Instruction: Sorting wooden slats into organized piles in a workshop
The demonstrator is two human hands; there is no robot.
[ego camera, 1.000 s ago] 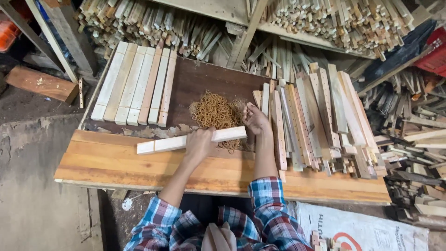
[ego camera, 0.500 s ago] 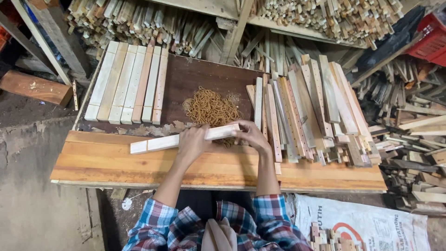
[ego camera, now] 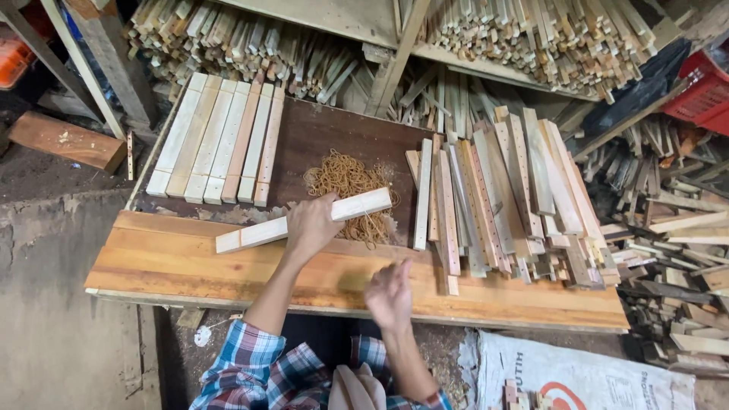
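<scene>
My left hand [ego camera: 310,225] grips a long pale wooden slat [ego camera: 357,206] near its middle, holding it slantwise just above the wooden bench [ego camera: 182,262]. Behind the slat lies a heap of tan rubber bands [ego camera: 345,176] on a dark brown board [ego camera: 319,137]. My right hand [ego camera: 389,292] hovers over the bench's front edge, blurred, fingers loosely curled, apart from the slat; I see nothing in it.
A neat row of pale slats [ego camera: 216,144] lies at the left of the dark board. A loose pile of drilled slats [ego camera: 501,193] fills the right side. Shelves of stacked sticks [ego camera: 531,34] stand behind. A printed white sack [ego camera: 585,376] lies below right.
My right hand has let go of the slat's right end and drawn back toward me. My left hand still holds the slat.
</scene>
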